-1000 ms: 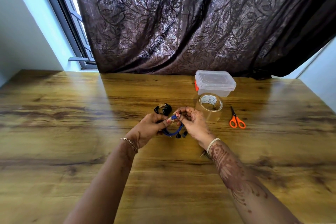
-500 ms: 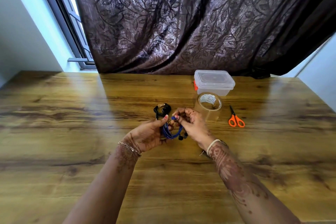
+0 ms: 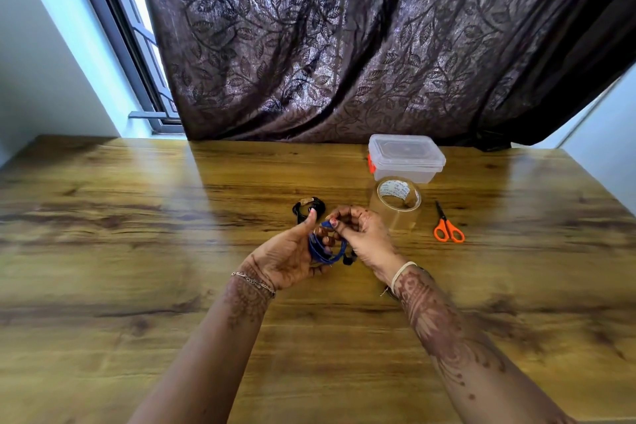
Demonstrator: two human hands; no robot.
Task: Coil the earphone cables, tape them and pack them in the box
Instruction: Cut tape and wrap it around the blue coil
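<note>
- The left hand [image 3: 292, 256] holds the blue earphone coil [image 3: 323, 249] above the wooden table [image 3: 137, 251], with its fingers curled round the loops and its thumb raised. The right hand [image 3: 366, 234] pinches the top of the coil with its fingertips. Whether a strip of tape sits between them is too small to tell.
- If the left grip slackens while the right hand works at the top, the springy loops will probably splay and need rewinding.
- The black earbuds [image 3: 347, 260] hang loose below the coil. They may snag a finger and drag a loop free.
- Tape handled in so small a pinch may stick to the fingers or to itself instead of going round the bundle, leaving it slack.
- The black earphone coil [image 3: 308, 208], with a pale band across it, lies on the table just beyond the left thumb. A careless hand could knock it.
- The clear plastic box [image 3: 406, 162] stands at the far side with its lid on, just behind the tape roll [image 3: 395, 203]. Nothing shows through its cloudy walls, and neither coil is in it. Opening it will likely need a free hand.
- The orange scissors [image 3: 447, 229] lie to the right of the roll.
</note>
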